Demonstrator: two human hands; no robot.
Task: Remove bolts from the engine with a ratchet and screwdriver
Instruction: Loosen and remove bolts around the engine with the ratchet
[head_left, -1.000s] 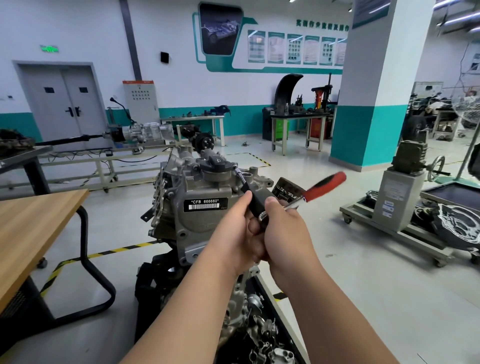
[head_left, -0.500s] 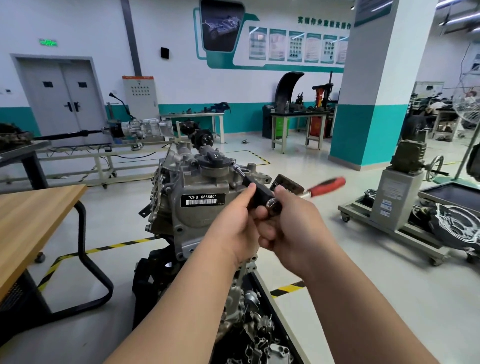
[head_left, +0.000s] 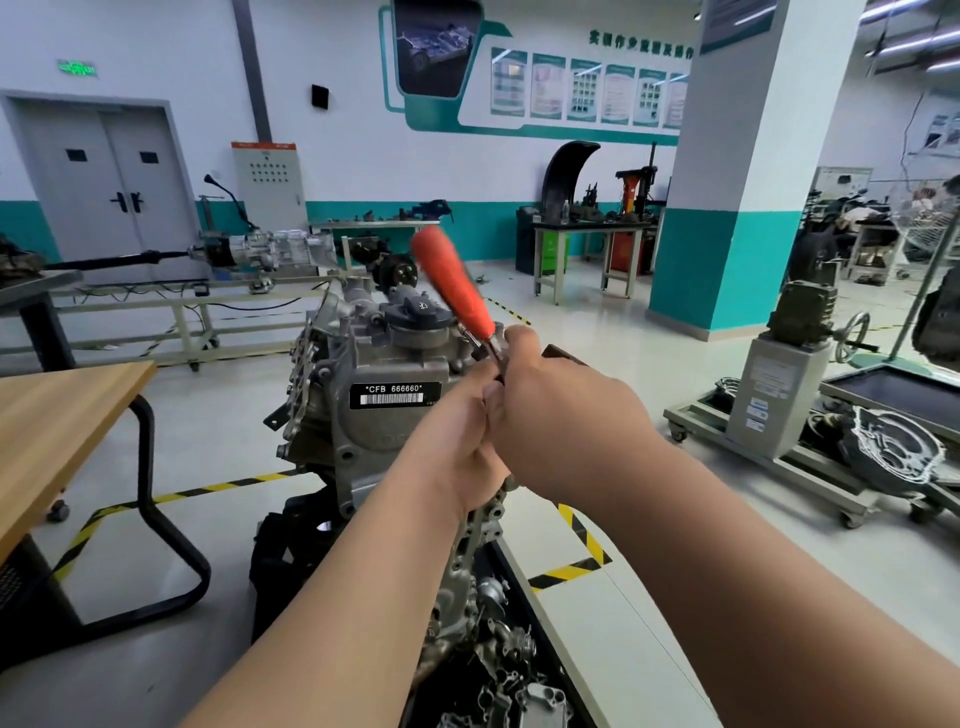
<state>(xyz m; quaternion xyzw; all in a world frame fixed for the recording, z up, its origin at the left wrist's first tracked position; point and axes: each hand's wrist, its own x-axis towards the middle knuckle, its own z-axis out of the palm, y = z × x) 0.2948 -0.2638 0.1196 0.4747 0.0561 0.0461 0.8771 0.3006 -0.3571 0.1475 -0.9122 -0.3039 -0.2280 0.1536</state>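
The engine (head_left: 358, 358), a grey metal block, stands upright in the middle of the scene on a dark stand, with a black label (head_left: 395, 396) reading "*CFB 666660*" on its near face and a black round cap (head_left: 418, 315) on top. At its upper right corner both hands meet, pressed against each other. The right hand (head_left: 566, 415) grips the ratchet (head_left: 454, 285) low on its metal shaft, fingers curled round it. The red handle sticks up and to the left over the cap and is blurred; the tool's head is hidden behind the fingers. The left hand (head_left: 457, 441) sits just left of the right one, touching it, fingers curled inward. I cannot tell what it holds, as the right hand covers its fingertips.

Below the engine, near the bottom edge, loose metal parts (head_left: 511, 670) lie in a heap. A wooden table (head_left: 52, 415) with a bent black leg stands to the left. Yellow and black tape (head_left: 208, 486) runs across the floor behind the engine. To the right stands a grey stand with a handwheel (head_left: 779, 384) on a wheeled frame. Farther off is a white and teal pillar (head_left: 727, 208), and on the far left a gearbox (head_left: 270, 247) lies on a long bench before a grey double door (head_left: 104, 192).
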